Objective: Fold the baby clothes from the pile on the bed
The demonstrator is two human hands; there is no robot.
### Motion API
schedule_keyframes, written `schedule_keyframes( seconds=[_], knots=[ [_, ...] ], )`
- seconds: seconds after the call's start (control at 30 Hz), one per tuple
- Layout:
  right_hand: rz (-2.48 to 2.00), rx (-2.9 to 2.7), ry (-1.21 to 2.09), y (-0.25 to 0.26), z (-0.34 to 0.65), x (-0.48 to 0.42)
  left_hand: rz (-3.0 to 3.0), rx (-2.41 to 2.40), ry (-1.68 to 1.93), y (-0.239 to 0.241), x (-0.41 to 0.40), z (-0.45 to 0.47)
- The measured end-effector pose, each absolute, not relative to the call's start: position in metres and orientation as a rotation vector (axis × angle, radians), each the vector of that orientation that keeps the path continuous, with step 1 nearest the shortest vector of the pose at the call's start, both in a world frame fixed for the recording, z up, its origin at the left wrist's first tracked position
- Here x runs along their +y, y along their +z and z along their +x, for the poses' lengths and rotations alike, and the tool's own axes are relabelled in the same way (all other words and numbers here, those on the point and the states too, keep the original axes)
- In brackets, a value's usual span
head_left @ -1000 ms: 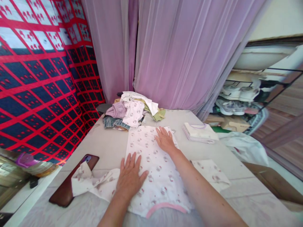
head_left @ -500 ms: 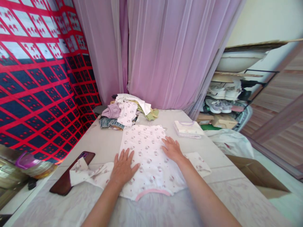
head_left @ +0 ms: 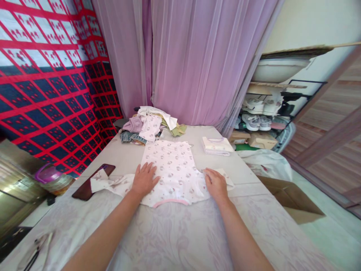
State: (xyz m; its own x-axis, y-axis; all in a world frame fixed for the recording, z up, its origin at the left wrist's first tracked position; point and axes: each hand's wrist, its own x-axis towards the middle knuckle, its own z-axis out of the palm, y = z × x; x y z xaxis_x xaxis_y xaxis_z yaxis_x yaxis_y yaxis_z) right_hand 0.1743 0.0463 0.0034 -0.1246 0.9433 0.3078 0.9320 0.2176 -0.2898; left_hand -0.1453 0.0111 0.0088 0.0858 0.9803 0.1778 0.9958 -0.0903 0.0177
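Note:
A small white shirt with a pink print and pink neck trim lies spread flat on the table, collar toward me. My left hand lies flat, fingers spread, on its left shoulder beside the outstretched left sleeve. My right hand rests on the right sleeve at the shirt's edge, its fingers curled down onto the cloth. Neither hand lifts anything.
A heap of unfolded clothes sits at the table's far end before a purple curtain. A folded white garment lies right of the shirt. A dark phone lies left. A shoe rack and cardboard box stand on the right.
My right hand has slid from the far middle of the shirt back and right onto the right sleeve. My left hand stays on the left shoulder. The view has pulled back.

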Motion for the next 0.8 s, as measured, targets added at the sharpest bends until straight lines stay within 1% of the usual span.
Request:
schedule_keyframes(
  seconds=[0.1,0.23,0.3,0.47,0.63,0.8],
  knots=[
    [-1.588,-2.145,0.115,0.007,0.164,0.028,-2.337,-1.979,-0.288,0.017,0.0,-0.133],
    [-1.222,-2.395,0.423,0.012,0.154,0.004,-2.706,-1.829,-0.49,0.021,-0.029,-0.121],
    [-1.126,-2.473,0.518,0.013,0.153,-0.007,-2.814,-1.752,-0.559,0.021,-0.047,-0.123],
    [-1.082,-2.514,0.485,0.01,0.151,-0.017,-2.764,-1.773,-0.551,0.025,-0.079,-0.144],
    [-1.126,-2.343,0.504,0.004,0.142,-0.012,-2.695,-1.792,-0.504,0.022,-0.079,-0.155],
    [-1.155,-2.238,0.518,-0.004,0.137,-0.005,-2.657,-1.872,-0.719,0.016,-0.067,-0.151]
  ],
)
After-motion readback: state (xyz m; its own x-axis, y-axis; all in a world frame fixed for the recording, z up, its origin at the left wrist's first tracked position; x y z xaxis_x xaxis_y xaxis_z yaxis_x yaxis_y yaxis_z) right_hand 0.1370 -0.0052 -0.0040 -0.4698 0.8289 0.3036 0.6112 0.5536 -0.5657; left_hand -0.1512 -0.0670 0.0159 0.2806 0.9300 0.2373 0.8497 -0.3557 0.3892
